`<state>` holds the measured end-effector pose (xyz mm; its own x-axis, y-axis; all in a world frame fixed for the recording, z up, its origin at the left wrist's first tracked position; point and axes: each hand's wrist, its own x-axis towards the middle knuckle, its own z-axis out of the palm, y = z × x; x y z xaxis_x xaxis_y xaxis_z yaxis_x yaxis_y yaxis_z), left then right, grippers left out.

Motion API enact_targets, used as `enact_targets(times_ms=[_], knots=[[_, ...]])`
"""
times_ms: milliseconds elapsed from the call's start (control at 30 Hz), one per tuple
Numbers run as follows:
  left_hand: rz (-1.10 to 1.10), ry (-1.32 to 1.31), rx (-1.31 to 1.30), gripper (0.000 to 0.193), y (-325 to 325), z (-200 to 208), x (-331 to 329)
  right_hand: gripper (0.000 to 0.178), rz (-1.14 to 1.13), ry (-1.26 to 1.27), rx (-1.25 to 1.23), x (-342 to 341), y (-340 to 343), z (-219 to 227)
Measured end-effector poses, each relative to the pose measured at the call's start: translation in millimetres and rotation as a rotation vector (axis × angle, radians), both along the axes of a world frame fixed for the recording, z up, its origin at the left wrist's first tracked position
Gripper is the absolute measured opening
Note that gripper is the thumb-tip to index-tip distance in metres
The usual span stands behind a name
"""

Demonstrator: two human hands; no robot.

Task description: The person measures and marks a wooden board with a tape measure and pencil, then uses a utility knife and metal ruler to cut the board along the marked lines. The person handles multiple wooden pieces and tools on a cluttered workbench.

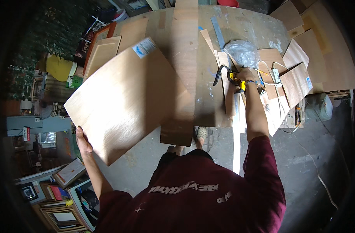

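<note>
My left hand [83,143] grips the lower-left edge of a large pale plywood sheet [107,105], thumb on its face and the other fingers hidden. The sheet lies tilted across the left of the workbench, its near corner jutting past the front edge, with a blue-and-white label [144,47] at its far corner. Over at the right, my right hand [247,74] is closed around a yellow-and-black tape measure [233,76] with a black strap; some fingers are hidden. Beneath it lie thin wood strips [227,87], and a long white strip [236,143] hangs over the front edge.
A long board [184,39] runs across the workbench [208,105]. Near my right hand are a clear plastic bag [241,53], a white power strip [276,77] with trailing cord, and pliers [297,114]. Frames [65,217] stand at lower left; panels [325,46] lean at far right.
</note>
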<state>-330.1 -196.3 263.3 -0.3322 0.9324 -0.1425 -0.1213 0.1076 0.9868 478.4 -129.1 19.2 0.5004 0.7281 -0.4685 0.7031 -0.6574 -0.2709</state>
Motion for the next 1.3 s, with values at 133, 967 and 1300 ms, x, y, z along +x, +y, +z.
enact_targets(times_ms=[133, 967, 1300], knots=[[-0.070, 0.031, -0.053, 0.037, 28.5, -12.9, 2.5, 0.041, -0.139, 0.095, 0.145, 50.8, -5.1, -37.2], [-0.329, 0.732, -0.076, 0.033, 210.8, -313.1, 26.2, 0.053, -0.487, -0.199, 0.187, -206.9, -299.6, 17.3], [-0.143, 0.480, -0.005, 0.023, 234.9, -336.0, 31.5, 0.046, -0.299, -0.151, 0.121, -189.7, -312.2, 9.1]])
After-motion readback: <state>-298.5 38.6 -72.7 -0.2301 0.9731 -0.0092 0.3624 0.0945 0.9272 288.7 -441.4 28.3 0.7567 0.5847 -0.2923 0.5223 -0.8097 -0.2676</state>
